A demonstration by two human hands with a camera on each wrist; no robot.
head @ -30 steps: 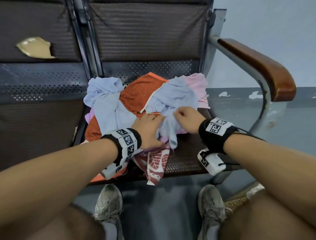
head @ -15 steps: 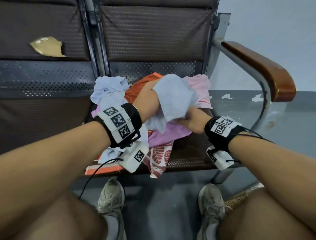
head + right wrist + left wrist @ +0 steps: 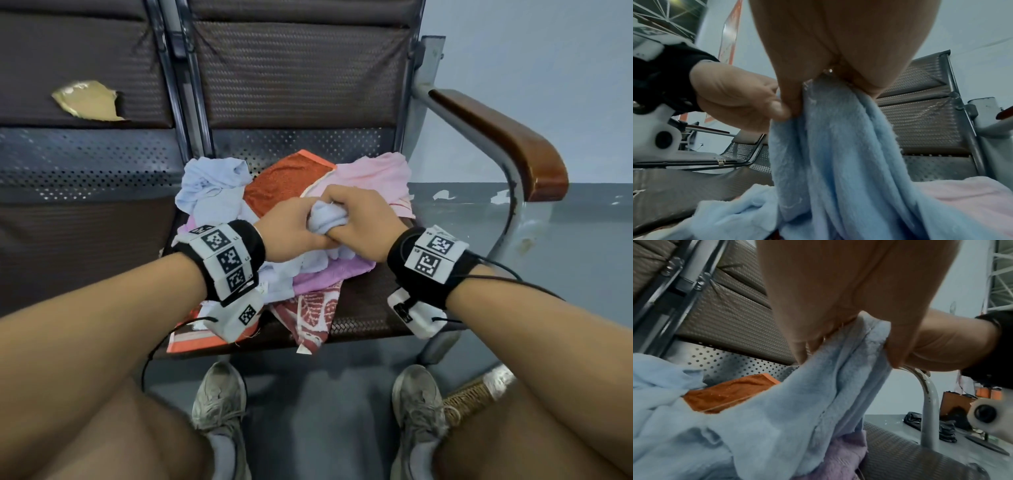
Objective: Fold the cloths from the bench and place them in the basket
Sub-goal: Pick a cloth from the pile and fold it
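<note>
A light blue cloth (image 3: 325, 219) (image 3: 818, 394) (image 3: 834, 154) is bunched between both my hands above a pile of cloths on the bench seat (image 3: 370, 308). My left hand (image 3: 291, 229) grips its left side and my right hand (image 3: 359, 226) grips its right side, the knuckles almost touching. The cloth hangs down from the fingers onto the pile. Under it lie an orange towel (image 3: 287, 178), a pink cloth (image 3: 373, 174), a purple cloth (image 3: 322, 277), another pale blue cloth (image 3: 209, 185) and a red patterned one (image 3: 311, 315). A woven basket (image 3: 469, 397) shows only as a rim by my right shoe.
The bench has a padded backrest (image 3: 298, 72) and a wooden armrest (image 3: 507, 137) on the right. A torn patch (image 3: 89, 101) marks the neighbouring seat's back. My two shoes (image 3: 219, 397) stand on the grey floor in front of the bench.
Both hands went from picking at the blue cloth on the pile to lifting it. They have now come together, bunching the cloth between them above the pile.
</note>
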